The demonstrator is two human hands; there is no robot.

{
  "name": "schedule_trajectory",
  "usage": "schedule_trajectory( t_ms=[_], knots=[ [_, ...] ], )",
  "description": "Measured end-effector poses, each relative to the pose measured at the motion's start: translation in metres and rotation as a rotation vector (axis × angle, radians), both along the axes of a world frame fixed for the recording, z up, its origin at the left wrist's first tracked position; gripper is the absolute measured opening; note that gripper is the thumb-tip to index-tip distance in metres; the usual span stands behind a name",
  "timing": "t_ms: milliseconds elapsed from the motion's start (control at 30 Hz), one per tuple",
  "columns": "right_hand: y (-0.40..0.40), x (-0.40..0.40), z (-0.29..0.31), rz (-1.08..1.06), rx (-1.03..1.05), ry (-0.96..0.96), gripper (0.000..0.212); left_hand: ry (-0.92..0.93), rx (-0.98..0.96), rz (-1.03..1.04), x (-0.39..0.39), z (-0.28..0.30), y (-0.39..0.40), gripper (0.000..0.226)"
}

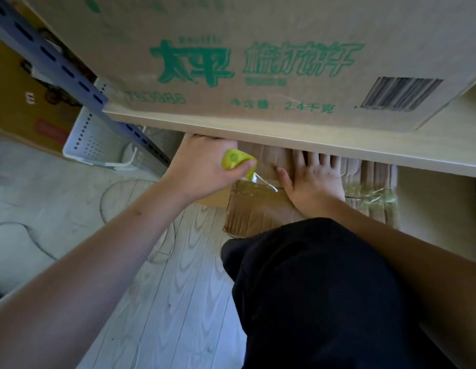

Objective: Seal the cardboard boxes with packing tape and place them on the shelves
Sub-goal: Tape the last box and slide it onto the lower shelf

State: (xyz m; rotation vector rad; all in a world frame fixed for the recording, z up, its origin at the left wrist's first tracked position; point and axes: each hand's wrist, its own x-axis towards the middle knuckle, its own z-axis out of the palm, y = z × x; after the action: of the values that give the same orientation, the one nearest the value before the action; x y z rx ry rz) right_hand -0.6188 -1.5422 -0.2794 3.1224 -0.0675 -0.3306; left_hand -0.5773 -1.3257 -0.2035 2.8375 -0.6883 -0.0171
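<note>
Nearest to you is your own dark-clothed knee [319,288], filling the lower middle and covering the near end of the box you are working on. Just beyond it sits the cardboard box [258,209], low on the floor under the shelf board [324,145]; its far part is hidden beneath that board, so you cannot see how far it reaches. Clear packing tape [254,189] runs across its top, glossy and wrinkled, with a loose strand lifting from it.

Your left hand [205,166] is curled around a yellow-green tape dispenser [238,159], of which only the rounded end shows; its blade and roll are lost behind your fingers. A mark on its face is too blurred to read. Your right hand [315,179] lies flat on the box top just right of the tape, fingers straight and spread, the tips slipping under the shelf edge.

To the right, more taped cardboard [375,198] is partly hidden by your right forearm.

On the shelf above stands a large carton [258,62], cut off at the top. It carries green Chinese print, including "太平", a faint number ending "3886", a weight line reading "24千克", and a black barcode at its right.

To the far left you have a blue slotted upright [58,62], a white perforated basket [98,139] and a brown box [21,102] with a red label too blurred to read. Thin cords lie on the pale wood-grain floor [165,288].
</note>
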Motion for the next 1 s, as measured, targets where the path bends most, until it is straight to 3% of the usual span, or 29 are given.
schedule_trajectory(
  t_ms=[67,100,200,267,533,633,800,900,1000],
  knots=[
    [-0.001,0.001,-0.002,0.002,-0.014,0.0,0.07,0.269,-0.159,0.011,0.004,0.006,0.014,0.051],
    [-0.001,0.001,-0.003,0.008,-0.019,-0.009,0.07,0.307,-0.159,0.001,0.004,0.009,0.018,0.051],
    [0.001,0.003,-0.004,-0.002,-0.021,-0.008,0.069,0.069,0.068,0.002,0.007,0.006,0.033,0.047],
    [0.003,0.003,-0.007,-0.003,-0.035,0.001,0.068,0.019,0.098,0.117,0.004,0.001,0.046,0.047],
    [0.01,0.009,0.0,0.004,-0.053,0.02,0.071,0.229,0.224,0.225,0.019,-0.049,0.048,0.046],
    [0.023,0.015,0.001,0.046,0.035,-0.01,0.075,0.332,0.15,0.282,0.015,-0.071,0.046,0.044],
    [0.083,0.043,-0.018,0.399,0.153,-0.062,0.075,0.459,-0.031,0.328,0.003,-0.09,0.043,0.033],
    [0.084,0.049,-0.025,0.414,0.183,-0.061,0.066,0.504,-0.138,0.359,0.001,-0.094,0.035,0.023],
    [0.068,0.05,-0.022,0.408,0.231,0.005,0.063,0.536,-0.061,0.348,0.007,-0.089,0.014,0.034]
  ],
)
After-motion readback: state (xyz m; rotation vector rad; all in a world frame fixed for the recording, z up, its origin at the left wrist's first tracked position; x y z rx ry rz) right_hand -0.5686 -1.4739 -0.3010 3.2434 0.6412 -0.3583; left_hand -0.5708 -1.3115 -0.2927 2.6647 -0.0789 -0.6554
